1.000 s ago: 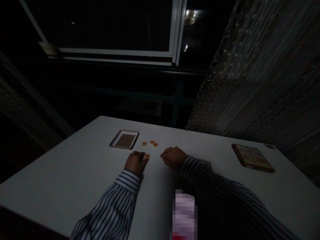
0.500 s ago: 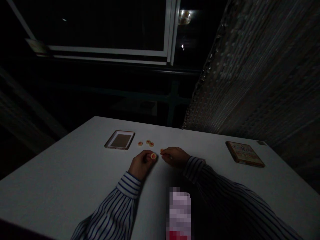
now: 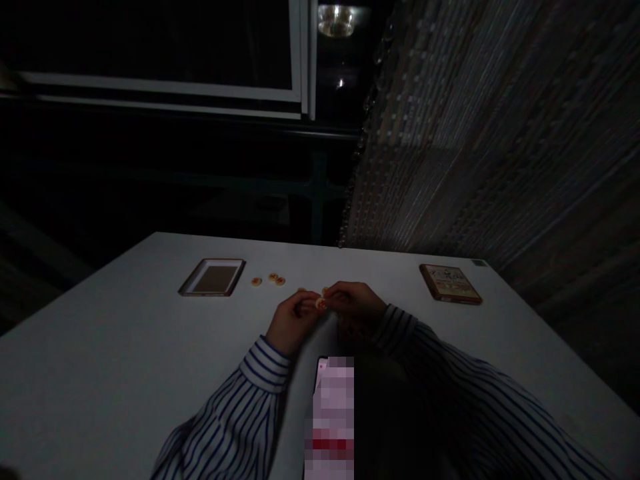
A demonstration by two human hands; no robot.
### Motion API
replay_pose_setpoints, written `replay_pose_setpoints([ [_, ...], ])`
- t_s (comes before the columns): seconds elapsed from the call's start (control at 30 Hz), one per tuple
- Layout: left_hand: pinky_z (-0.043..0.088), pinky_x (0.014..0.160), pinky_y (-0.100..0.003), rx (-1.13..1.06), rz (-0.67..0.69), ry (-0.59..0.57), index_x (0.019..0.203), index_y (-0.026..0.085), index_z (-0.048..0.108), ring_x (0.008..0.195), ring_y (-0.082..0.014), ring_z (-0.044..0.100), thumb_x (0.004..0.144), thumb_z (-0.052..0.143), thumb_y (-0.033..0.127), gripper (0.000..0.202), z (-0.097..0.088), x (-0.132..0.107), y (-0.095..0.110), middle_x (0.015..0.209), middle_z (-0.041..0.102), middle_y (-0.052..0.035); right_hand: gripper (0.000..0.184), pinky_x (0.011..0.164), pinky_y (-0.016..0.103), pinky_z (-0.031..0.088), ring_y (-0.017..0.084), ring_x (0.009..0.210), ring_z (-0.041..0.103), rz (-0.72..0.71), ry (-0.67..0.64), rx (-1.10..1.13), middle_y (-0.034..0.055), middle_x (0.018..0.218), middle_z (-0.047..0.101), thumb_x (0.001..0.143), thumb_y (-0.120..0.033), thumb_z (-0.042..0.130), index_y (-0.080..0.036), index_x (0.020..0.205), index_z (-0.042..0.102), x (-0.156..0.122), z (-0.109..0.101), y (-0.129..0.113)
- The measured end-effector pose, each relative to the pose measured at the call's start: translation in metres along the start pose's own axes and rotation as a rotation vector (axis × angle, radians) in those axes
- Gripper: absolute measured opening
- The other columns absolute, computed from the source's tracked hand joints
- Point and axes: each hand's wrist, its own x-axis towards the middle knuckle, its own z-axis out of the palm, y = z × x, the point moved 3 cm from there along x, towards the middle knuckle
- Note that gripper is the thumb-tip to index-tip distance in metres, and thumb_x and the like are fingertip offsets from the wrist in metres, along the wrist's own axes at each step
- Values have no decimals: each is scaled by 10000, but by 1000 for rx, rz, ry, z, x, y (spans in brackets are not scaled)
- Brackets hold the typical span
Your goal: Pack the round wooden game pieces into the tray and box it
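In dim light, my left hand (image 3: 290,322) and my right hand (image 3: 354,301) meet just above the white table (image 3: 125,360). Both are closed, and their fingertips pinch a small round yellow token with a red mark (image 3: 321,303) between them. A second token shows at my right fingertips. Three more round tokens (image 3: 269,279) lie on the table to the left of my hands. Striped sleeves cover both arms.
An open shallow box tray (image 3: 212,277) lies at the far left of the tokens. A flat printed box lid (image 3: 450,283) lies at the far right. A blurred phone-like object (image 3: 330,413) sits near me. A beaded curtain (image 3: 475,133) hangs behind the table.
My left hand picked a token off the table and carried it right to meet my right hand. Both hands rose slightly. The view turned right.
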Motion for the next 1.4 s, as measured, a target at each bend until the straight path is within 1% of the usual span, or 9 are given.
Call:
replay_pose_setpoints([
  [0.2, 486, 698, -273, -124, -124, 29, 751, 118, 585, 682, -144, 624, 574, 676, 250, 239, 13, 2, -1, 681, 673, -45, 225, 656, 222, 461, 108, 702, 603, -28, 11, -76, 15, 782, 652, 741, -302, 523, -164, 911, 575, -14, -12, 4],
  [0.37, 495, 698, -273, -87, -98, 54, 731, 110, 626, 703, -155, 627, 578, 667, 248, 211, 23, 7, 0, 721, 684, -61, 252, 757, 263, 425, 141, 848, 568, -196, -45, -394, 54, 927, 633, 764, -269, 503, -164, 982, 574, -19, -23, -6],
  [0.53, 500, 715, -276, -26, -84, 28, 743, 136, 651, 736, -167, 629, 597, 648, 263, 193, 31, 11, -6, 756, 691, -56, 254, 772, 290, 409, 155, 858, 548, -284, -71, -509, 62, 930, 628, 776, -268, 487, -170, 992, 577, -21, -27, -6],
  [0.63, 500, 713, -266, 36, -68, 20, 753, 160, 657, 748, -162, 628, 629, 613, 264, 168, 32, 13, -10, 780, 693, -48, 255, 745, 289, 409, 160, 842, 551, -247, -88, -556, 60, 923, 630, 794, -290, 454, -186, 984, 589, -21, -27, 3],
  [0.73, 501, 686, -257, 117, -56, 71, 759, 160, 657, 730, -157, 627, 654, 577, 287, 183, 26, 14, -18, 782, 692, -48, 274, 754, 292, 399, 172, 868, 555, -163, -114, -634, 60, 949, 632, 799, -318, 439, -193, 988, 592, -20, -30, 16],
  [0.87, 496, 639, -254, 229, -52, 164, 739, 136, 654, 690, -159, 622, 644, 560, 308, 218, 13, 16, -40, 704, 688, -47, 298, 775, 278, 385, 180, 914, 556, -40, -175, -756, 57, 1006, 623, 768, -314, 477, -187, 1017, 577, -19, -37, 35],
  [1.0, 490, 628, -266, 318, -46, 160, 758, 126, 653, 675, -166, 618, 650, 541, 343, 266, 8, 16, -59, 707, 683, -56, 312, 754, 279, 381, 180, 905, 566, -4, -242, -855, 39, 1005, 627, 771, -349, 458, -215, 1030, 570, -16, -38, 43],
  [1.2, 486, 651, -271, 386, -37, 140, 777, 148, 655, 690, -169, 621, 660, 537, 349, 261, 9, 15, -62, 728, 683, -53, 286, 679, 305, 382, 202, 869, 574, 47, -321, -972, 31, 970, 637, 786, -409, 404, -291, 957, 600, -14, -33, 41],
  [1.4, 483, 680, -282, 404, -32, 131, 778, 161, 657, 711, -169, 619, 665, 530, 338, 245, 8, 15, -62, 753, 685, -51, 299, 635, 321, 388, 222, 808, 584, 110, -400, -1033, 70, 884, 641, 768, -439, 409, -251, 832, 631, -15, -28, 42],
])
